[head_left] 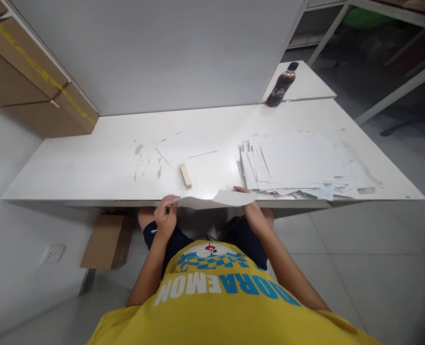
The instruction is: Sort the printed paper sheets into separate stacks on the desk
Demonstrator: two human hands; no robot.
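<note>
Between my two hands a white sheet of paper (230, 197) is held up at the table's front edge, its surface bent. My left hand (166, 214) pinches its left end. The right end lies in my right hand (251, 207), fingers behind the sheet and thumb side partly hidden. Beyond the sheet, a small cream-coloured stapler-like object (185, 176) rests on the white table (72, 163). Another white sheet (185, 146) lies flat just behind it. To the right is a wide, uneven stack of white papers (299, 158).
A dark cola bottle (281, 86) stands at the back right beside a grey partition (162, 52). Cardboard boxes (36, 81) are piled at the back left. Another cardboard box (106, 242) is on the floor under the table's left side.
</note>
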